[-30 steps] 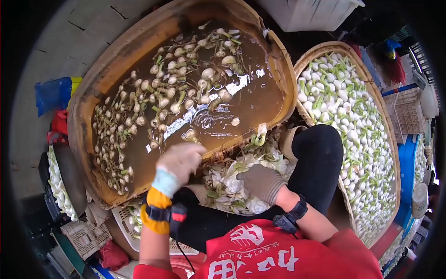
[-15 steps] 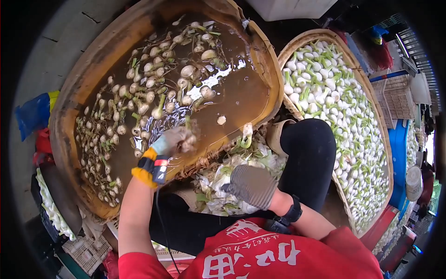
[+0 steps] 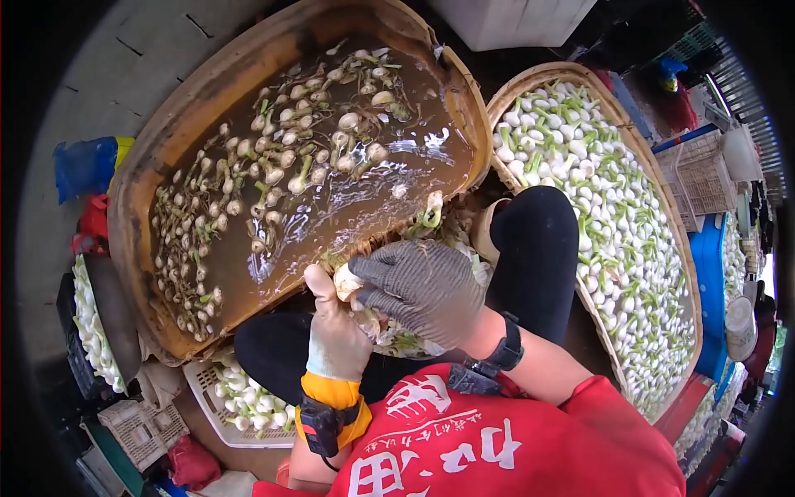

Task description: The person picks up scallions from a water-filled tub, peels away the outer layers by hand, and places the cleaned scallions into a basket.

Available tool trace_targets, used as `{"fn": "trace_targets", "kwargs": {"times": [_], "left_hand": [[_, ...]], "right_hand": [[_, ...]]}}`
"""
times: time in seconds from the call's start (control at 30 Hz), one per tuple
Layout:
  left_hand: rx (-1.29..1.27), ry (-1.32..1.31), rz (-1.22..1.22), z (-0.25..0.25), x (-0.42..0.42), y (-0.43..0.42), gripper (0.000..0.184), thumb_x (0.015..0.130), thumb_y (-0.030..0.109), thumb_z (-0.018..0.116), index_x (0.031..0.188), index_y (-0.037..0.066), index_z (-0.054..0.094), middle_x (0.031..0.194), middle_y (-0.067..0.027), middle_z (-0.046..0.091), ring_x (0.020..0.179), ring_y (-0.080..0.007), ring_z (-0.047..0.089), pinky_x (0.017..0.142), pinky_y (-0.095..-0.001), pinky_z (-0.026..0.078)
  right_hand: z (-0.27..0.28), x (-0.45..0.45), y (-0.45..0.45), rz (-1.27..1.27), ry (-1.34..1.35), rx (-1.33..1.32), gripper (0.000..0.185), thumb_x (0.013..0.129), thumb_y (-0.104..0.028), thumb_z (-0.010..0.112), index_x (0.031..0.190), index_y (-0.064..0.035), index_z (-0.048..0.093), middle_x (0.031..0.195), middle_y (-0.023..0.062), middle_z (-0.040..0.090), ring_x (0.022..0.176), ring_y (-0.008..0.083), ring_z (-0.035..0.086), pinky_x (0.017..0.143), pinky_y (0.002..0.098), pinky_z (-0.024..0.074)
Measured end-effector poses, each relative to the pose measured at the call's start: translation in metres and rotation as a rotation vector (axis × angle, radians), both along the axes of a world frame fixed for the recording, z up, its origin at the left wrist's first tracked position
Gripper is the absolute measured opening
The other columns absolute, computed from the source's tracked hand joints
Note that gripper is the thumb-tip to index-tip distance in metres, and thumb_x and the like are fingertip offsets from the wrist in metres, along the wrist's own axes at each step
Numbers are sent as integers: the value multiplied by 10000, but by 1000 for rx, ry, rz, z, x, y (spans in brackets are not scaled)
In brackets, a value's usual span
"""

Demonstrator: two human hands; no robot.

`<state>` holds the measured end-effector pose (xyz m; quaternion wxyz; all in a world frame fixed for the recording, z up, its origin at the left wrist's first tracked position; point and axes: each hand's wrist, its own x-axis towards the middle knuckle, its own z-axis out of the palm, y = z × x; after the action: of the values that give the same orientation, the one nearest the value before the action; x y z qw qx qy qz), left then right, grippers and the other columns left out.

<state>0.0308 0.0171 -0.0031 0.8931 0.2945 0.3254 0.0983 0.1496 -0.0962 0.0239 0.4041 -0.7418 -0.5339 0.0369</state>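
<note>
Over the near edge of the muddy tub (image 3: 228, 325), my two gloved hands meet on a pale garlic bulb (image 3: 346, 282). My left hand (image 3: 338, 335), in a white glove with a yellow cuff, grips it with the thumb up along its left side. The fingers of my right hand (image 3: 422, 290), in a grey striped glove, close on it from the right and hide much of it. Several dirty bulbs with stems and roots (image 3: 286, 157) float in the tub's brown water. Beneath my hands lies a heap of pale peelings (image 3: 406, 338), with a stemmed bulb (image 3: 431, 209) near the rim.
To the right stands a large basin (image 3: 598, 330) full of clean white bulbs with green stems (image 3: 584, 157). A white slotted tray (image 3: 207, 398) holding bulbs lies at lower left. My knee (image 3: 538, 240) rises between tub and basin. A white container (image 3: 513, 21) stands behind.
My left hand has come back from the tub's water toward my body with the bulb. My right hand has moved up and left and now closes on it.
</note>
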Motion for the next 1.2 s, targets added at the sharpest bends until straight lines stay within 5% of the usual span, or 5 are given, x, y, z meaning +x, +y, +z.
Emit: {"fn": "trace_targets", "kwargs": {"times": [0.47, 0.57, 0.7, 0.9, 1.2], "left_hand": [[112, -138, -154, 48, -37, -21, 644, 1027, 513, 342, 1272, -70, 462, 998, -143, 616, 825, -204, 623, 749, -285, 520], [-194, -256, -39, 33, -49, -9, 694, 968, 599, 415, 1234, -34, 515, 1113, -136, 605, 850, -205, 610, 731, -297, 544], [-241, -244, 94, 20, -54, 2, 714, 926, 665, 427, 1148, -1, 557, 1012, -116, 622, 847, -229, 606, 699, -310, 544], [471, 50, 162, 17, -40, -27, 628, 953, 625, 446, 1065, 16, 549, 863, -107, 636, 720, -229, 611, 669, -339, 522], [121, 45, -14, 39, -30, -27, 618, 970, 637, 390, 1143, 87, 613, 795, -10, 674, 538, -72, 528, 464, -190, 376]], "right_hand": [[5, -12, -13, -82, 1085, 181, 263, 914, -297, 660, 955, -39, 687, 761, 84, 662, 683, 182, 628, 650, 313, 503], [28, 14, -26, 16, -70, -409, 293, 882, -346, 637, 892, -62, 709, 813, 126, 695, 730, 300, 680, 675, 399, 530], [4, 1, -47, 429, -118, -941, 263, 880, -310, 594, 907, -82, 721, 872, 128, 700, 801, 347, 680, 710, 464, 529], [16, -27, -31, 62, -88, -61, 288, 813, -314, 640, 1043, -149, 691, 920, 95, 688, 854, 306, 671, 719, 436, 531], [22, -26, -11, 232, -308, 55, 233, 803, -194, 610, 1028, -158, 657, 968, 34, 660, 808, 269, 657, 645, 388, 520]]}}
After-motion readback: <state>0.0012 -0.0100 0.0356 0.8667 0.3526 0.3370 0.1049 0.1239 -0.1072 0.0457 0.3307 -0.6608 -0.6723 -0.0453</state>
